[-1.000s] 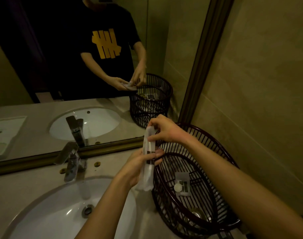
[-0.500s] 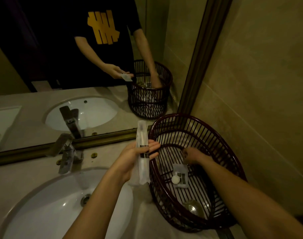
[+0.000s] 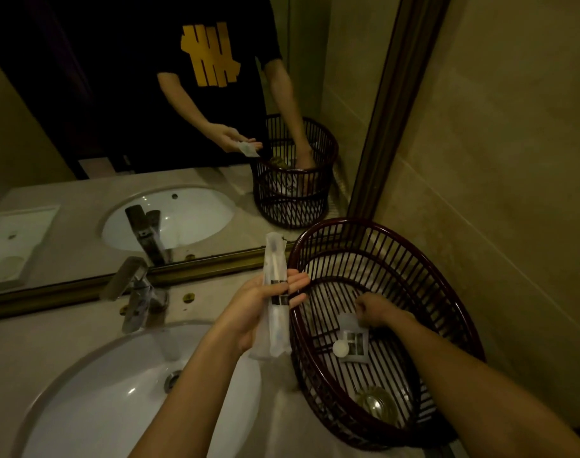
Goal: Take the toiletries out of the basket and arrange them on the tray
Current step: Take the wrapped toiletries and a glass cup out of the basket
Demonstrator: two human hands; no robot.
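Can't tell if the right hand down in the basket is actually pinching the sachet, its fingertips are hidden, the print on the packet is too dim to read, and the sink runs off the bottom edge.

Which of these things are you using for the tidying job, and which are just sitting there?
For the job:
- dark red slatted basket
- long clear-wrapped toothbrush packet, held in the left hand
- small clear sachet with a white round disc, which the right hand is reaching for

Just sitting there:
- white oval sink
- silver metal tap
- gold-framed mirror
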